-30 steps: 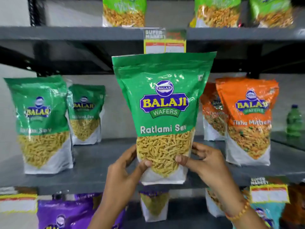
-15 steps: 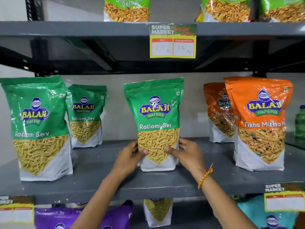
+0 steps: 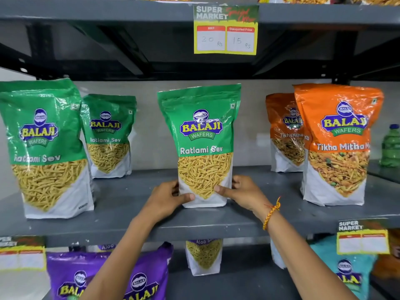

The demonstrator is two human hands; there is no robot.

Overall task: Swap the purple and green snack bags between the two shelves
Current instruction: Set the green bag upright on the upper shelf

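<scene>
Your left hand [image 3: 167,199] and right hand [image 3: 241,191] clasp the base of the green snack bag [image 3: 202,146], thumbs on its front, one hand at each lower corner. It stands upright on the middle shelf [image 3: 134,215], long axis vertical, straight ahead of you. Two more green bags [image 3: 43,148] stand well apart to its left, orange bags [image 3: 337,146] to its right. The purple snack bags [image 3: 104,276] lie on the shelf below, nearer your left hand, your left forearm crossing them.

Grey metal shelving [image 3: 216,221] with dark braces stands against a pale, evenly lit wall [image 3: 149,126].
</scene>
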